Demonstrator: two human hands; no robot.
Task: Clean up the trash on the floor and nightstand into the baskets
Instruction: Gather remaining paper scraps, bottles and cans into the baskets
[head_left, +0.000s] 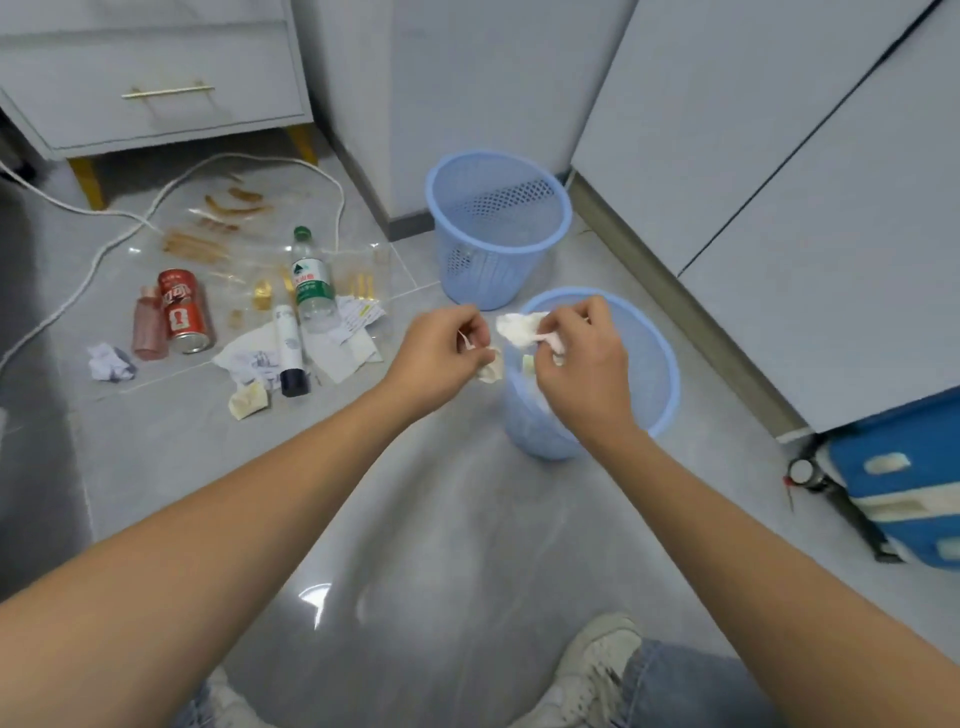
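Note:
Two light blue mesh baskets stand on the grey floor: the near basket (660, 364) with some white scraps inside, and the far basket (493, 249) behind it. My right hand (576, 358) pinches a crumpled white tissue (517, 327) above the near basket's left rim. My left hand (441, 348) is closed on a smaller white tissue scrap (491, 369) just left of that rim. Left of them trash lies on the floor: a red can (184, 312), a pink bottle (148, 325), a clear bottle with green label (310, 280), a white tube (290, 348), papers (348, 348) and crumpled wads (110, 362).
A grey nightstand (156, 78) on gold legs stands at the back left, with a white cable (78, 280) looping over the floor in front. Grey cabinets (779, 156) line the right side. A blue box (904, 483) sits at the right. My shoes (592, 670) are at the bottom.

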